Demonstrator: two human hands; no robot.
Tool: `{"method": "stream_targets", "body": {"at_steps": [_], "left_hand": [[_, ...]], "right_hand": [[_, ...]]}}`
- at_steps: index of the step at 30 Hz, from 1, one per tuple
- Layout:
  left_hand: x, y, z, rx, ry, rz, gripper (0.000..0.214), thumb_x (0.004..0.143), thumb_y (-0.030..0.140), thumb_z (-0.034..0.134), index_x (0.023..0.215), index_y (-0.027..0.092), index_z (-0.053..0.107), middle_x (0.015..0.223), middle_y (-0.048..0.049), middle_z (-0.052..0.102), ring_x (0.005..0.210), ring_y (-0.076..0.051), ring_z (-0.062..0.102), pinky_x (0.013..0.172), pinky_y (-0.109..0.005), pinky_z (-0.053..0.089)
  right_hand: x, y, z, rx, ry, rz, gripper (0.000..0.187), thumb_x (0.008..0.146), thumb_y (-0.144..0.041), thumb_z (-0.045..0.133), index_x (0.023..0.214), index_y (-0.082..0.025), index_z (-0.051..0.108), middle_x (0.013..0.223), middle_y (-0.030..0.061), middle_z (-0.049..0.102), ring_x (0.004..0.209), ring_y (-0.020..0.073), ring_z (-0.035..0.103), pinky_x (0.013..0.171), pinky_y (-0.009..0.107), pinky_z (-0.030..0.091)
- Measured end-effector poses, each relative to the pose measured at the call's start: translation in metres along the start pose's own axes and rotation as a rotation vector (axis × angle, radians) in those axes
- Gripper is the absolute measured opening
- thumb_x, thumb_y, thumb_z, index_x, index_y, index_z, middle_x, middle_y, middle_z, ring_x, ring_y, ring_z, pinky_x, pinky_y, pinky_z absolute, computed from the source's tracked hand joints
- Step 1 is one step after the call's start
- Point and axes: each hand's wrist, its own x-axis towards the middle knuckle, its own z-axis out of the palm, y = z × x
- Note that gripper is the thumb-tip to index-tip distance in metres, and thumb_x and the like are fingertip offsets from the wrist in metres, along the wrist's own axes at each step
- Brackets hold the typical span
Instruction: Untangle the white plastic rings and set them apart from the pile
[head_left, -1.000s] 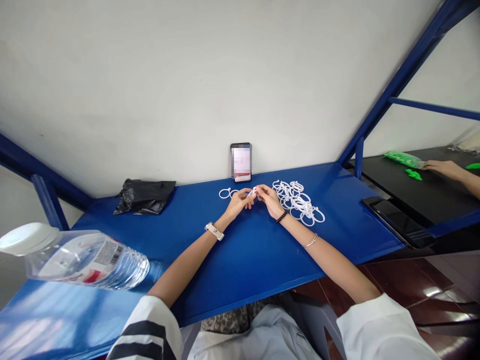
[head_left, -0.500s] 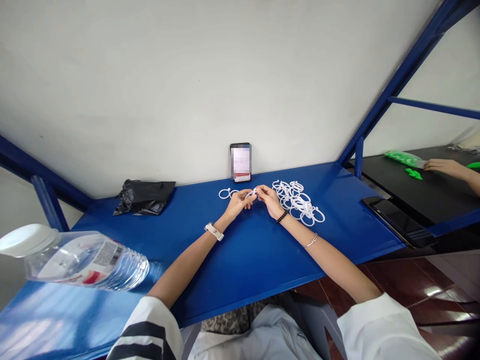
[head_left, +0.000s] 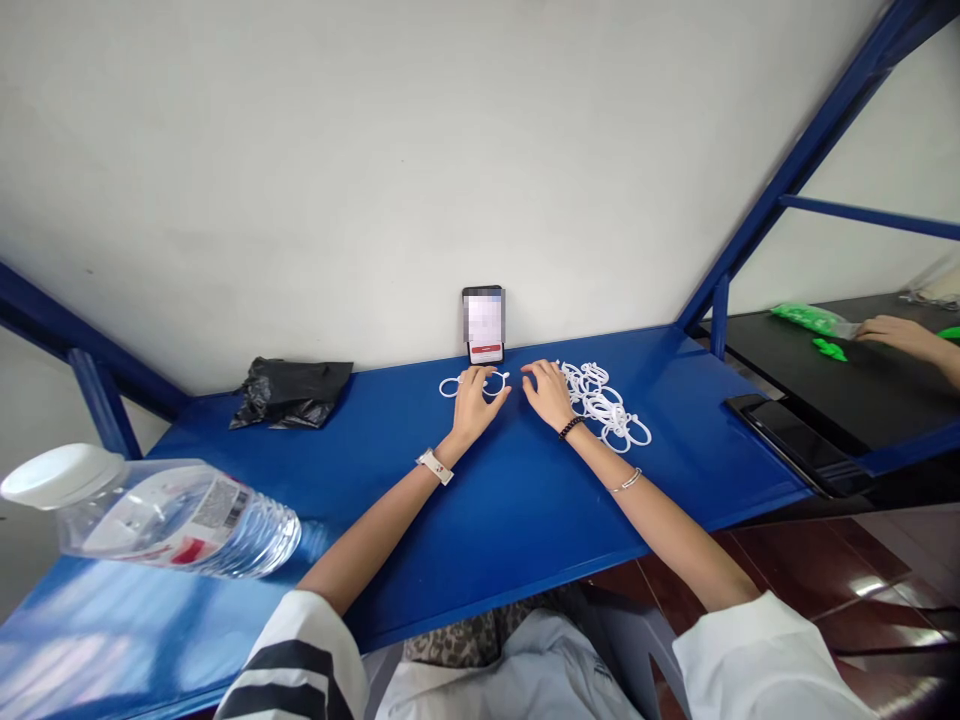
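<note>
Left hand (head_left: 472, 404) at thin round ring (head_left: 505, 377), right hand (head_left: 550, 396) beside white loops (head_left: 600, 405), each grip wide

The white rings (head_left: 602, 402) look like smooth plastic. The blue tabletop (head_left: 487, 520) is glossy; the black bag (head_left: 292, 392) looks like crinkled plastic.

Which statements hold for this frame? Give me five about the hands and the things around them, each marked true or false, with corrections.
1. White rings show on both sides of the left hand. True.
2. A heap of white rings lies beside the right hand. True.
3. The left hand and right hand touch. False: a gap separates them.
4. A smartphone stands upright by the wall. True.
5. The plastic bottle has a blue cap. False: the plastic bottle has a white cap.
</note>
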Motion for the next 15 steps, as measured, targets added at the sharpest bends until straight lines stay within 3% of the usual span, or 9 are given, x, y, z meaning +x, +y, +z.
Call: {"method": "stream_targets", "body": {"at_steps": [3,7,15], "left_hand": [[0.000,0.000,-0.003,0.179,0.056,-0.085,0.031,0.084,0.033,0.061,0.112,0.021,0.057,0.116,-0.0118,0.057,0.113,-0.028,0.050,0.094,-0.044,0.042],[0.001,0.000,-0.009,0.336,0.062,-0.229,0.033,0.084,0.033,0.059,0.114,0.021,0.055,0.123,-0.0136,0.052,0.122,-0.031,0.043,0.098,-0.048,0.038],[0.001,-0.008,-0.008,0.481,-0.067,-0.295,0.033,0.086,0.036,0.053,0.114,0.018,0.056,0.129,-0.0177,0.049,0.126,-0.033,0.041,0.100,-0.053,0.033]], "right_hand": [[0.002,0.013,-0.002,-0.229,0.018,0.022,0.028,0.087,-0.017,0.046,0.109,-0.013,0.062,0.113,0.0161,0.062,0.108,0.0315,0.049,0.093,0.044,0.037],[0.004,0.025,-0.004,-0.359,0.029,0.032,0.031,0.087,-0.017,0.046,0.114,-0.010,0.059,0.114,0.0182,0.062,0.110,0.0327,0.047,0.096,0.045,0.031],[0.002,0.024,-0.006,-0.466,-0.051,0.077,0.028,0.088,-0.013,0.044,0.112,-0.012,0.058,0.106,0.0158,0.065,0.102,0.0300,0.049,0.097,0.045,0.024]]}}
